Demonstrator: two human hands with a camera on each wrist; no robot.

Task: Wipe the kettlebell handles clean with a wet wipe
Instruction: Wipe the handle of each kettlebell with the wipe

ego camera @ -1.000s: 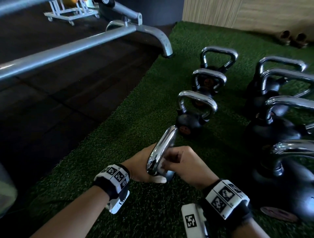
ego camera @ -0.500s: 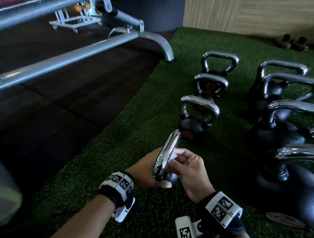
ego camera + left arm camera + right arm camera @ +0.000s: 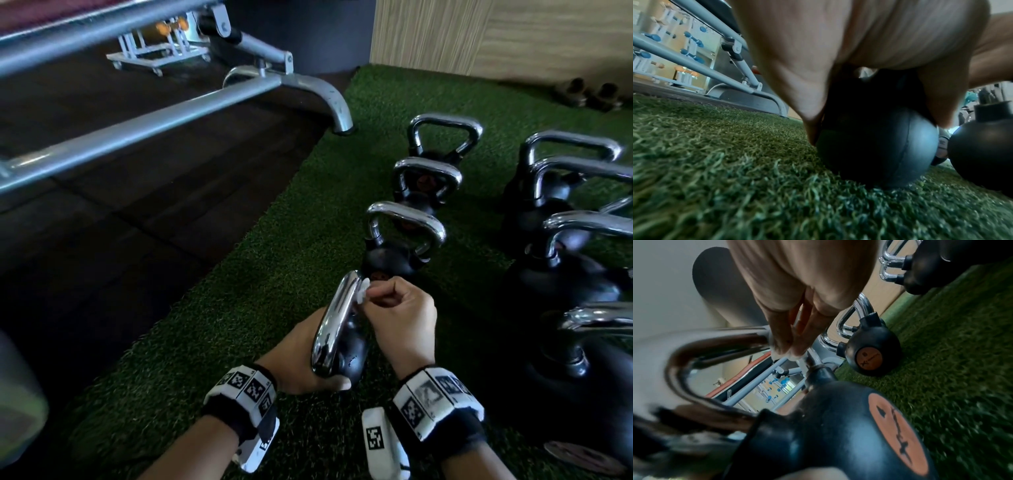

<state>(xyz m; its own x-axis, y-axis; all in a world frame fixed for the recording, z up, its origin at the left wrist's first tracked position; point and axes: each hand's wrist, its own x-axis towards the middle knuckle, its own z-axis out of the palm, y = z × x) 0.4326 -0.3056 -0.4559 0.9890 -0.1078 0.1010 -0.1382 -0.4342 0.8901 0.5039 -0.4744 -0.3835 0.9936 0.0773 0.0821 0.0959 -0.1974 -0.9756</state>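
a person kneels or leans over green artificial turf (image 3: pixel 239 308), seen from above through a head camera. the nearest kettlebell (image 3: pixel 349 359), small and black with a chrome handle (image 3: pixel 334 325), sits on the turf right in front of them. the left hand (image 3: pixel 298 356) cups the black ball from the left side, fingers curled around it; from the left wrist view the palm and thumb press over the top of the ball (image 3: pixel 875 146) where it rests on the grass.

the right hand (image 3: pixel 399 315) pinches a small white wet wipe (image 3: pixel 363 289) between thumb and fingertips, held against the inner side of the handle near its far top corner. in the right wrist view the fingertips (image 3: pixel 785 345) press together against the chrome bar (image 3: pixel 715 340), with a bit of white just showing under them; the picture is blurred.

beyond the held kettlebell, three more small kettlebells (image 3: pixel 404 240) stand in a line running away from the person. a second row of larger kettlebells (image 3: pixel 575 267) stands to the right. a grey metal frame (image 3: pixel 144 130) crosses the dark floor on the left.
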